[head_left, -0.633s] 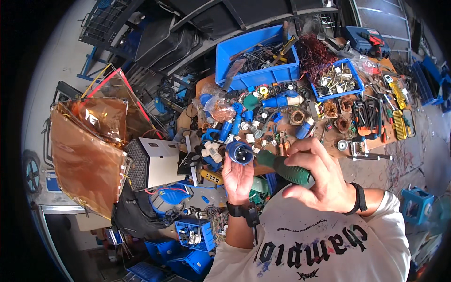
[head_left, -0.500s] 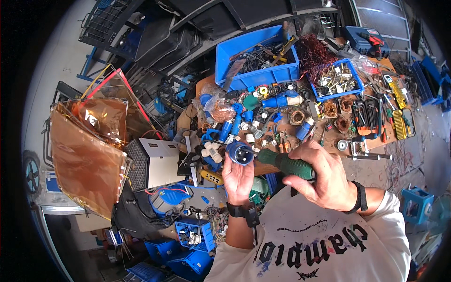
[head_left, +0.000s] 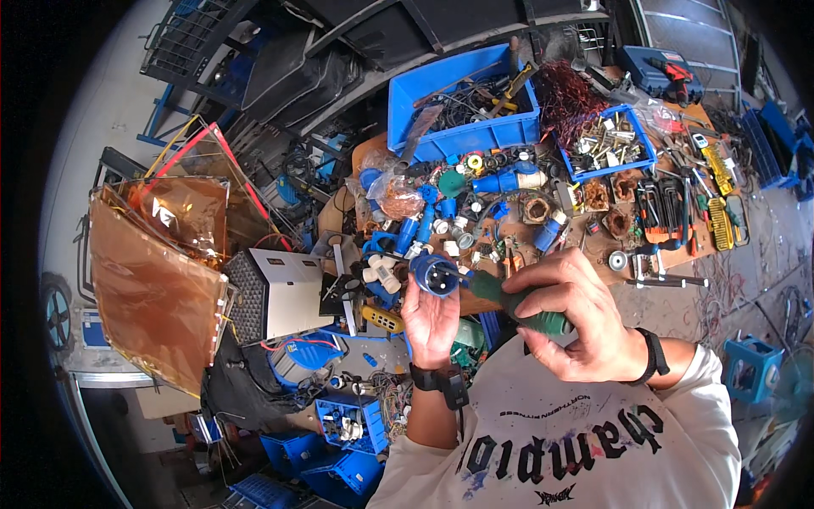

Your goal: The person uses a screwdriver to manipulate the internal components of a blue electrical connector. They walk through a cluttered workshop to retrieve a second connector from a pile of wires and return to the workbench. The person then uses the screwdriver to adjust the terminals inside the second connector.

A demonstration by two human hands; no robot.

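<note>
My left hand (head_left: 433, 321) is closed around a round blue industrial plug (head_left: 434, 276), its open end with metal pins turned toward me. In my right hand (head_left: 577, 318) is a screwdriver with a dark green handle (head_left: 543, 321), the fingers wrapped over its back end. The shaft points left and its tip reaches the plug's opening; whether it sits on a screw is too small to tell. Both hands are held above the near edge of the workbench (head_left: 479, 303).
Loose blue and white connector parts crowd the workbench. Behind them stand a large blue bin (head_left: 466, 136) of tools and a smaller blue crate (head_left: 606, 144) of metal pieces. Pliers and hex keys (head_left: 670, 208) lie at right. A white box (head_left: 284, 293) stands at left.
My right hand has shifted its grip on the screwdriver handle, the fingers now more curled and showing more of the handle's front. The plug and my left hand have barely moved.
</note>
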